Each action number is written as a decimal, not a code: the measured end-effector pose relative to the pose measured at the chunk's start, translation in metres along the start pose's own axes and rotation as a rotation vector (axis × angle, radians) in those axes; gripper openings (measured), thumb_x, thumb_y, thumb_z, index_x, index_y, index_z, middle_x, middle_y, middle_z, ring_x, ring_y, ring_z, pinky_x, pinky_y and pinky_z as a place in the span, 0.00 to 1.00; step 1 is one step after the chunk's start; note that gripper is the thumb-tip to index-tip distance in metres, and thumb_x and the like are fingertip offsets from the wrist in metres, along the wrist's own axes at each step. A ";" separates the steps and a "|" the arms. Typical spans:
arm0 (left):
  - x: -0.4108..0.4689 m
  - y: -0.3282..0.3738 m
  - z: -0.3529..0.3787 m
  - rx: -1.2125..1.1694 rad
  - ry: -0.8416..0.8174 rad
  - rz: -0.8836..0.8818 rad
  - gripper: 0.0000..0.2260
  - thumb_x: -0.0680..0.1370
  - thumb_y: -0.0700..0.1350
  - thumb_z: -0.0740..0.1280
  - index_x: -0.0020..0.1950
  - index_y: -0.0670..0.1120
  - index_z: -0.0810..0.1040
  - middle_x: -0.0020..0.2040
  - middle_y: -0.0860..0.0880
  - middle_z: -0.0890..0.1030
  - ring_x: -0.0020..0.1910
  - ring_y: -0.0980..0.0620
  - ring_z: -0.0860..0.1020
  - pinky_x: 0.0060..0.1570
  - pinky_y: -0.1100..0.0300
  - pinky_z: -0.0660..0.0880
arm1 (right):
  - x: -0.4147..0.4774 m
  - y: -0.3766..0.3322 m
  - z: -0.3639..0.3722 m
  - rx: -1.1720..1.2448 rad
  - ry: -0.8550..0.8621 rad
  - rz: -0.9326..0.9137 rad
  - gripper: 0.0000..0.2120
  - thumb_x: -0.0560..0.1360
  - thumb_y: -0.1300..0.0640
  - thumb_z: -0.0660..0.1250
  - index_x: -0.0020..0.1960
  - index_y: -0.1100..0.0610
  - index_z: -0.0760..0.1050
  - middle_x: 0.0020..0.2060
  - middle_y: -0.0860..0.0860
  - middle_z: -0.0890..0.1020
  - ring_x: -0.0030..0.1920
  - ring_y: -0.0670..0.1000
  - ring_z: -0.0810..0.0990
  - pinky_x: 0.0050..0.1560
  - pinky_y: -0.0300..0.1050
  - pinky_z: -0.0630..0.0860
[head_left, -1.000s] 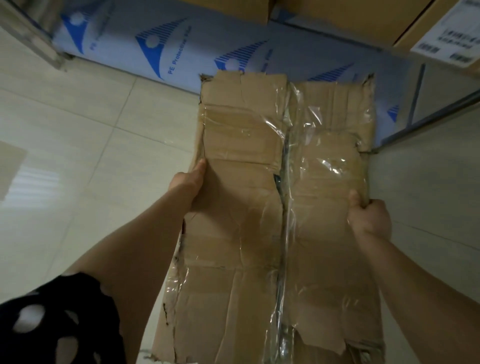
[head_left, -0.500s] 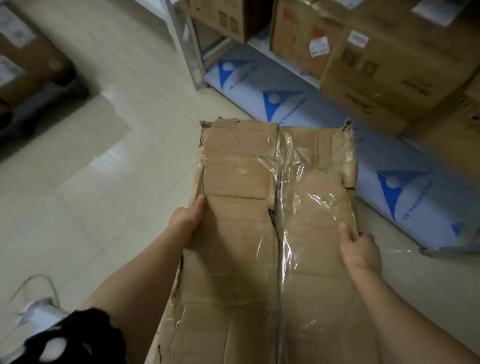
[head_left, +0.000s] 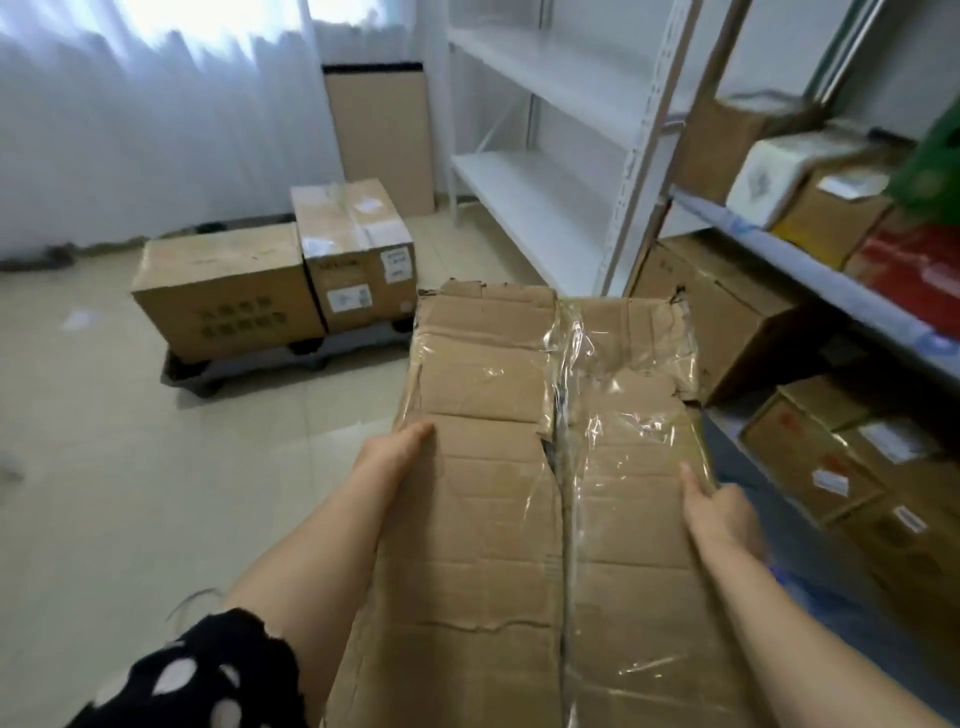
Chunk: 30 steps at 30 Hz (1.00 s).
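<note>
Matt brown cardboard (head_left: 483, 545), creased and rough-torn at the edges. Glossy, wrinkled clear tape (head_left: 613, 426) along its seam. Shiny smooth floor tiles (head_left: 104, 493) at nine o'clock. White-painted metal shelving (head_left: 644, 156) at one o'clock. Pale cloth curtain (head_left: 156, 104) at eleven.

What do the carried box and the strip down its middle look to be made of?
The box looks like brown corrugated cardboard: matte, creased, torn along its far edge. The strip seems to be clear plastic packing tape: glossy, wrinkled, throwing bright glints.
</note>
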<state>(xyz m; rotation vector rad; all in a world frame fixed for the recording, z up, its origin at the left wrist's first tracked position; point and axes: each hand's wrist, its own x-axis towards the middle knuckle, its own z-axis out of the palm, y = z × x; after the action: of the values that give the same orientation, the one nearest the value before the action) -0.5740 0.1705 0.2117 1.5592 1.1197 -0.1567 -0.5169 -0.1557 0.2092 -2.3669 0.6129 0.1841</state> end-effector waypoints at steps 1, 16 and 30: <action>0.002 0.012 -0.017 -0.031 0.001 -0.008 0.33 0.68 0.62 0.72 0.62 0.39 0.76 0.56 0.41 0.80 0.47 0.43 0.78 0.54 0.55 0.75 | -0.001 -0.024 0.003 -0.012 0.000 -0.030 0.29 0.79 0.41 0.57 0.61 0.68 0.72 0.58 0.67 0.77 0.58 0.66 0.76 0.46 0.50 0.66; 0.143 0.155 -0.235 -0.253 0.341 0.034 0.22 0.73 0.45 0.72 0.63 0.36 0.74 0.61 0.39 0.78 0.59 0.40 0.77 0.54 0.54 0.75 | 0.024 -0.372 0.172 -0.105 -0.175 -0.390 0.31 0.78 0.39 0.56 0.61 0.66 0.74 0.59 0.65 0.77 0.59 0.64 0.76 0.53 0.53 0.72; 0.344 0.188 -0.521 -0.252 0.596 -0.182 0.19 0.72 0.55 0.67 0.53 0.41 0.79 0.49 0.41 0.79 0.47 0.44 0.79 0.43 0.60 0.71 | -0.065 -0.689 0.439 -0.196 -0.402 -0.611 0.29 0.78 0.39 0.56 0.61 0.64 0.75 0.58 0.62 0.78 0.59 0.62 0.76 0.49 0.50 0.69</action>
<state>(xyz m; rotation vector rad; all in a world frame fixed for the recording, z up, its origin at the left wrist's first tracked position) -0.4936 0.8115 0.3006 1.3042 1.6746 0.3399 -0.2335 0.6086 0.2938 -2.4825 -0.3338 0.4411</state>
